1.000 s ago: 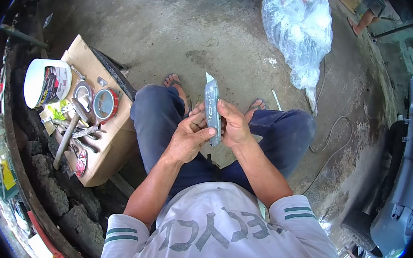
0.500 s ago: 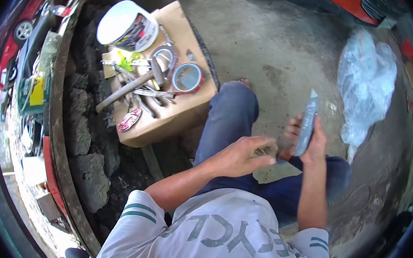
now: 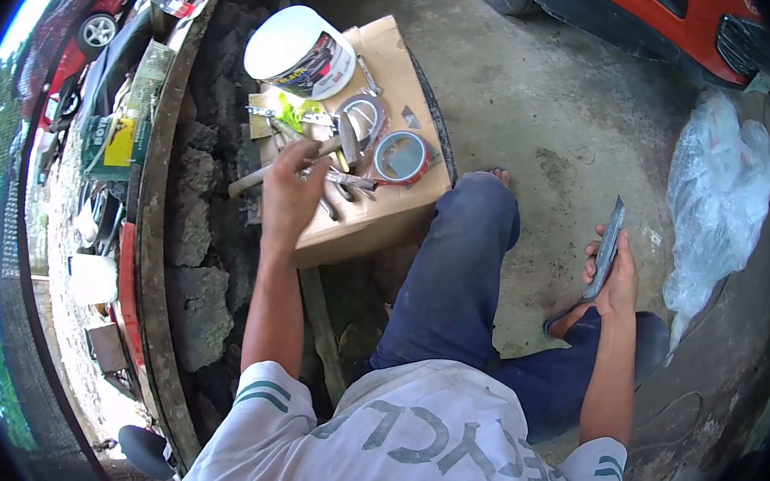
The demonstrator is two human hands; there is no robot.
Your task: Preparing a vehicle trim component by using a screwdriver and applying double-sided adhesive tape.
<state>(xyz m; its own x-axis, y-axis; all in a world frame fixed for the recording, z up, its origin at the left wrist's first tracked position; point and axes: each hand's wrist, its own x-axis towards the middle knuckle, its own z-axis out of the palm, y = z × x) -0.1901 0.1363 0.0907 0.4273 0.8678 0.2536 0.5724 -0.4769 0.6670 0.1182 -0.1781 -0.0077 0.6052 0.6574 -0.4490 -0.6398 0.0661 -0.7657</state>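
- Floor (image 3: 588, 121): hard, stained concrete; a car (image 3: 623, 28) stands at the far side, clear plastic (image 3: 720, 183) lies at the right.
- Box (image 3: 418, 199): cardboard, at the person's left; top likely to give under load. A pail (image 3: 279, 43) stands on it.
- Hammer (image 3: 348, 138): on the box; judged rigid, head-heavy. Hold by the handle.
- Left hand (image 3: 295, 173): fingers curled above the handle; grip cannot be told.
- Knife (image 3: 605, 252): gripped in the right hand (image 3: 617, 284), raised over the floor, tip forward. Judged light, stiff, smooth; blade sharp. Hold by the body, clear of the tip.
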